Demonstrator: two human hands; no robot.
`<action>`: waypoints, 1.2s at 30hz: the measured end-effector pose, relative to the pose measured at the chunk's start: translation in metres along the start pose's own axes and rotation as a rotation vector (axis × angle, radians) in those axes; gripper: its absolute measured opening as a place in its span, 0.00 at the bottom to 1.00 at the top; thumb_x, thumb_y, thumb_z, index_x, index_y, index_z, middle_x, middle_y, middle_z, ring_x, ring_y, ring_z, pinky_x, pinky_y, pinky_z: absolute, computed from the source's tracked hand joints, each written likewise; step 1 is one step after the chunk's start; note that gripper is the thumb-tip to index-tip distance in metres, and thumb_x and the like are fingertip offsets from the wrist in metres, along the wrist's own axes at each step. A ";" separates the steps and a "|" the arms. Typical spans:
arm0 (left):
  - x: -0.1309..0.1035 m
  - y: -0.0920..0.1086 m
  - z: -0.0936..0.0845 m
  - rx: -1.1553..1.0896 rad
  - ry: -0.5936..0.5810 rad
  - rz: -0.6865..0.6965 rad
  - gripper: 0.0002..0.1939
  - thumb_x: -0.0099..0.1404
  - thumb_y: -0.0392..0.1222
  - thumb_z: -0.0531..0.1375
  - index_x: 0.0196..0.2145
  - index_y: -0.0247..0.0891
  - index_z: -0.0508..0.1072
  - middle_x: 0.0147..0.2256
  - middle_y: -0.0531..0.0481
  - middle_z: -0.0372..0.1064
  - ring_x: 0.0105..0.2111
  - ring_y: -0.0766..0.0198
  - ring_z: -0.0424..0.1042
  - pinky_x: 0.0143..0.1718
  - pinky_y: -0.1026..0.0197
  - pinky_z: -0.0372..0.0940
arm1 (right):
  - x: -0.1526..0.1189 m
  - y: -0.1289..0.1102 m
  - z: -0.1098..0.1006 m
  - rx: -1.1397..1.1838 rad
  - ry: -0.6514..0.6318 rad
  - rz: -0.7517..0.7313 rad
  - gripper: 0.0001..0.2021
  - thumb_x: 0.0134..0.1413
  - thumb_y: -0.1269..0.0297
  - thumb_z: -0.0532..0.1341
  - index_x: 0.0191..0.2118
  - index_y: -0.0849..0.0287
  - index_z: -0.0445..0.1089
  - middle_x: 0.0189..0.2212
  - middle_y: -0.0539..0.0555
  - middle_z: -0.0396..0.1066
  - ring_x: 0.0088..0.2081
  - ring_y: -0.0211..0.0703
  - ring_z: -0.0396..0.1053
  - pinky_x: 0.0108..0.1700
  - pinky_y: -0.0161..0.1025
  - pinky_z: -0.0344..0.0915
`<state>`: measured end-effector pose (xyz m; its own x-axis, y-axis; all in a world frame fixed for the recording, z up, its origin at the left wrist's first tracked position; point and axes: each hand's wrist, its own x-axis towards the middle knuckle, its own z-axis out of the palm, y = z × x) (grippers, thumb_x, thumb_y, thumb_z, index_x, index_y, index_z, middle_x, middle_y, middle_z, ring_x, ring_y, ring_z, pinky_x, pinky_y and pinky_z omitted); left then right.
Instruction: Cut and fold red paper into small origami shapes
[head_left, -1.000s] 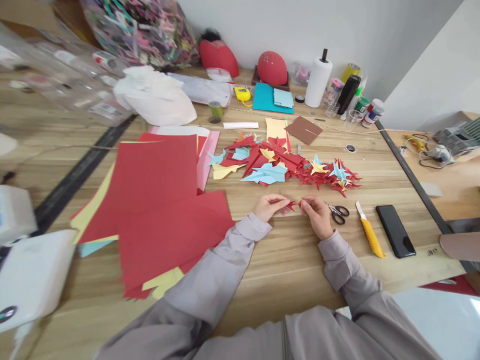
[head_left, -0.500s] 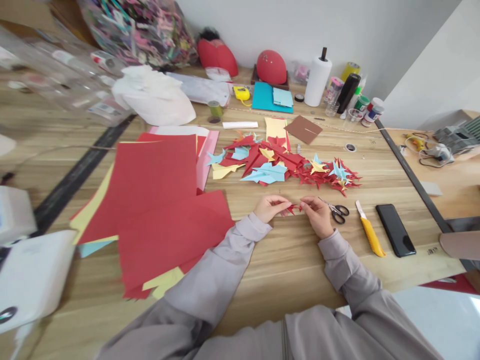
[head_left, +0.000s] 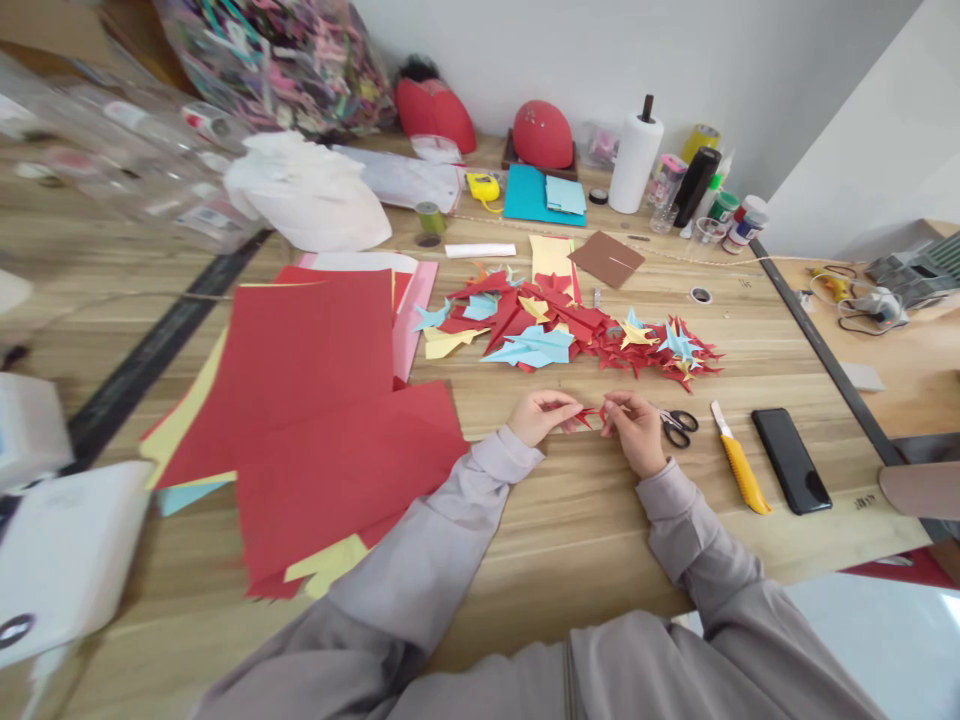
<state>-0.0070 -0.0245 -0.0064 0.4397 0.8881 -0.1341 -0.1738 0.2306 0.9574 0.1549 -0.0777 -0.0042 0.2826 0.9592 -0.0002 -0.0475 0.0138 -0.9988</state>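
A small folded red paper piece (head_left: 587,415) is pinched between my two hands, just above the wooden table. My left hand (head_left: 541,416) closes on its left side with thumb and fingers. My right hand (head_left: 634,428) grips its right tip; part of the piece hides behind the fingertips. Just beyond my hands lies a heap of folded red, blue and yellow paper pieces (head_left: 536,345), with more small spiky ones (head_left: 679,345) at its right end. Black-handled scissors (head_left: 681,428) rest right beside my right hand, their blades partly hidden by it.
Large red paper sheets (head_left: 322,370) cover the table at left. On the right lie a yellow utility knife (head_left: 739,465) and a black phone (head_left: 793,460). Along the back stand a white roll (head_left: 636,165), several small bottles, a yellow tape measure (head_left: 484,187) and a brown paper square (head_left: 607,260).
The fingers of my right hand have shifted slightly at the right tip of the red paper piece. My left hand and the table items look unmoved.
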 end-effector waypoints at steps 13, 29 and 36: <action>0.006 -0.010 -0.003 -0.182 0.038 -0.014 0.21 0.42 0.49 0.71 0.30 0.31 0.74 0.20 0.50 0.73 0.19 0.63 0.72 0.23 0.60 0.69 | -0.007 0.000 0.000 -0.030 -0.060 -0.135 0.11 0.51 0.55 0.63 0.32 0.57 0.66 0.21 0.46 0.67 0.19 0.33 0.65 0.22 0.33 0.63; 0.004 -0.011 0.000 -0.138 -0.025 -0.017 0.24 0.35 0.44 0.74 0.29 0.32 0.73 0.25 0.49 0.75 0.25 0.64 0.73 0.30 0.61 0.70 | -0.015 -0.009 0.002 -0.381 -0.129 -0.428 0.10 0.54 0.60 0.62 0.42 0.56 0.69 0.35 0.54 0.74 0.30 0.39 0.71 0.31 0.36 0.69; 0.003 -0.010 -0.001 -0.014 -0.006 0.010 0.21 0.34 0.45 0.74 0.24 0.34 0.70 0.22 0.54 0.72 0.22 0.68 0.70 0.28 0.64 0.67 | -0.013 0.001 0.007 -0.348 -0.117 -0.277 0.10 0.53 0.57 0.62 0.37 0.57 0.71 0.30 0.54 0.74 0.28 0.39 0.70 0.30 0.36 0.67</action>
<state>-0.0049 -0.0236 -0.0162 0.4431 0.8880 -0.1233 -0.1904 0.2276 0.9550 0.1446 -0.0878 -0.0049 0.1282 0.9585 0.2546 0.3451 0.1976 -0.9175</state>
